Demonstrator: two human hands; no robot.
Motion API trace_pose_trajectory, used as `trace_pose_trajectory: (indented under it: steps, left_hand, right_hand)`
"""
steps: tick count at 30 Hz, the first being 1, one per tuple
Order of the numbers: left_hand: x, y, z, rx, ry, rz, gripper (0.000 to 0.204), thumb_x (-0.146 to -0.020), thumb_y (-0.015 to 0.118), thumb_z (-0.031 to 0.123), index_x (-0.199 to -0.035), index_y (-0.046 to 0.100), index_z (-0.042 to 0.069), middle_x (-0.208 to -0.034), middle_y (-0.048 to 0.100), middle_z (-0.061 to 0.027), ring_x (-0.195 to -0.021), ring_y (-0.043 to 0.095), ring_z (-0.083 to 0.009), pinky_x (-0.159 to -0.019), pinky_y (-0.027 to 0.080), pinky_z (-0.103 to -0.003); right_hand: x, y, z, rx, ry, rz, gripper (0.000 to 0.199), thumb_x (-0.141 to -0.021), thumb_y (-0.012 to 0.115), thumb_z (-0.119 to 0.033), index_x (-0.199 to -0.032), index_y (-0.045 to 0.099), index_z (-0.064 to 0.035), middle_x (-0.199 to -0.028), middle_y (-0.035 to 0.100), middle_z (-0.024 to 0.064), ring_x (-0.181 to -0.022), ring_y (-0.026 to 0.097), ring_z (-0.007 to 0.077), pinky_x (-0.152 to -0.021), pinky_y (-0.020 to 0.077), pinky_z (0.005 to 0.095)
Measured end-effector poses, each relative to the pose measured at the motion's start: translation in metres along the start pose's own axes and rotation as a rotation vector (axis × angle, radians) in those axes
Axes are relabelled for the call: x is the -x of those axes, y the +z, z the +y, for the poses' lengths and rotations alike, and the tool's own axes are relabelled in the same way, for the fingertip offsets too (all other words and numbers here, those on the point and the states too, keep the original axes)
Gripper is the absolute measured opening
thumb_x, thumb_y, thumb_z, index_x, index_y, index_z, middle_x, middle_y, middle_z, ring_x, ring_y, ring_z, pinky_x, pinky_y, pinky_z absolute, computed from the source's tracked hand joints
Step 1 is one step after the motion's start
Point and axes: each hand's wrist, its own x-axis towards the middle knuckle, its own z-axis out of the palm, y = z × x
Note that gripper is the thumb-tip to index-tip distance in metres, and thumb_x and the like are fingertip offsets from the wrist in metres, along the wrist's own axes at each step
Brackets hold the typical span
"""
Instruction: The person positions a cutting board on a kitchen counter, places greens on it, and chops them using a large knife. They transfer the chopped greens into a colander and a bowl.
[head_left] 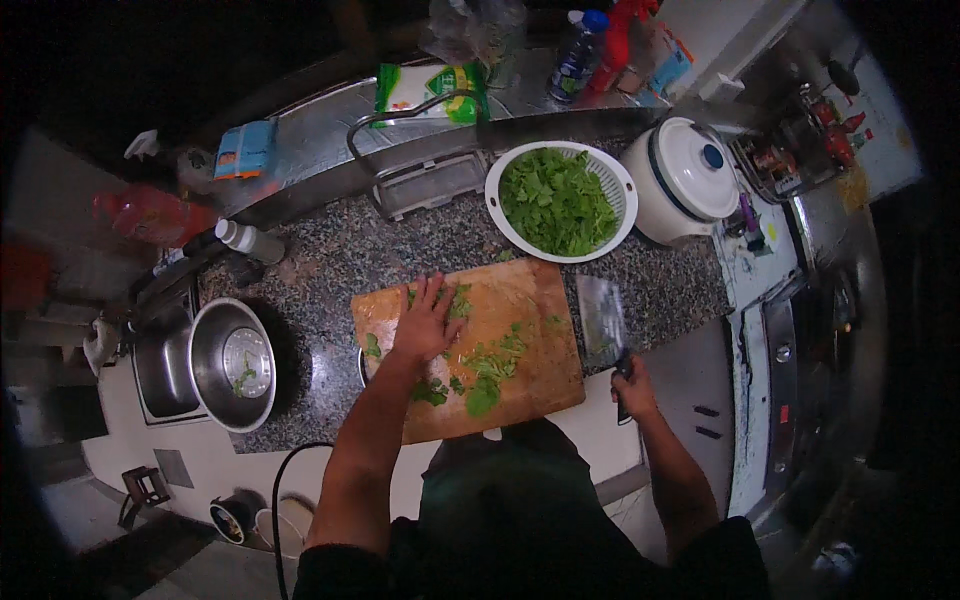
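My left hand [428, 322] lies on the wooden cutting board [548, 375], fingers stretched out and spread near some leafy greens. More loose green leaves and stems [492, 368] are scattered over the middle and near part of the board. At the right, beside the board, my right hand [637, 388] is closed round the black handle of a cleaver [602, 315]. Its broad blade points away from me, over the counter just past the board's right edge. Behind the board stands a white colander [628, 222], heaped with green leaves [558, 205].
A steel bowl [203, 340] with a few green scraps sits by the sink [160, 365] at the left. Right of the colander stands a white lidded pot [660, 190]. A metal rack [435, 185] and a white bottle [250, 241] are on the speckled counter [315, 250].
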Motion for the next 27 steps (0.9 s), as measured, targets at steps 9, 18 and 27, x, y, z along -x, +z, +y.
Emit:
trace_pose_trajectory:
  steps: [9, 18, 27]
  left_hand:
    - [0.097, -0.045, 0.002, 0.122, 0.251, -0.157, 0.080, -0.071, 0.072, 0.044, -0.136, 0.040, 0.009, -0.145, 0.031, -0.0176, -0.133, 0.028, -0.0410, -0.108, 0.021, -0.054]
    - [0.104, 0.001, 0.002, 0.218, 0.076, -0.042, 0.109, -0.053, 0.082, 0.046, -0.141, 0.030, 0.007, -0.146, 0.021, -0.0264, -0.134, 0.023, -0.0462, -0.108, 0.026, -0.049]
    - [0.107, -0.022, -0.025, -0.006, -0.234, 0.107, 0.099, -0.064, 0.074, 0.054, -0.140, 0.032, 0.006, -0.146, 0.024, -0.0252, -0.135, 0.017, -0.0464, -0.108, 0.014, -0.059]
  right_hand:
    - [-0.020, 0.020, 0.001, 0.036, -0.030, -0.131, 0.032, -0.081, 0.051, -0.002, -0.112, 0.043, -0.0042, -0.070, 0.051, 0.0056, -0.049, 0.051, 0.0129, -0.040, 0.0424, 0.0285]
    - [-0.013, 0.066, 0.011, 0.382, -0.201, -0.263, 0.041, -0.080, 0.056, -0.009, -0.119, 0.043, -0.0045, -0.069, 0.053, 0.0046, -0.050, 0.051, 0.0118, -0.045, 0.0432, 0.0294]
    - [-0.010, 0.040, -0.003, 0.051, 0.027, -0.081, 0.034, -0.080, 0.058, -0.004, -0.112, 0.044, -0.0036, -0.068, 0.053, 0.0019, -0.051, 0.049, 0.0085, -0.042, 0.0396, 0.0248]
